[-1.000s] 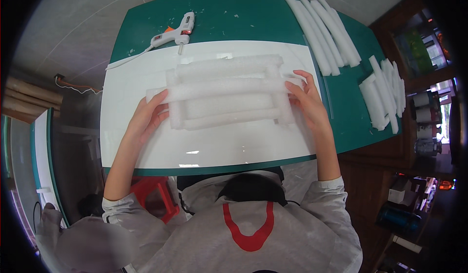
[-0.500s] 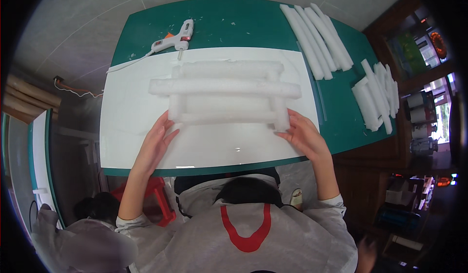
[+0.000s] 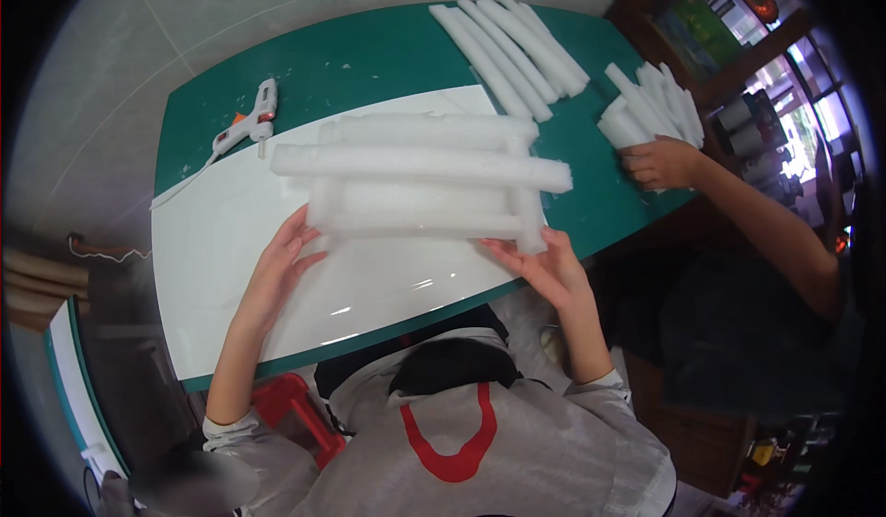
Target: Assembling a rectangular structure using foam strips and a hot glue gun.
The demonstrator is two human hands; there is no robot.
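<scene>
A frame of white foam strips (image 3: 420, 168) is held over the white board, its long bars running left to right. One bar lies across the top and sticks out past both sides. My left hand (image 3: 280, 258) grips the near left corner, thumb below and fingers at the side. At the near right corner my right hand (image 3: 552, 266) has its thumb and fingers around the end of the short side piece. Some fingertips are hidden behind the foam.
A white glue gun (image 3: 251, 125) with a cord lies at the back left of the green table (image 3: 369, 65). Long foam strips (image 3: 512, 51) lie at the back. Another person's hand (image 3: 662, 162) touches the shorter foam pieces (image 3: 651, 106) at the right. A red stool (image 3: 293, 415) stands below.
The view has turned, and the table sits further left in it. The foam frame has shifted right over the board with both my hands. Another person's arm has come in at the right.
</scene>
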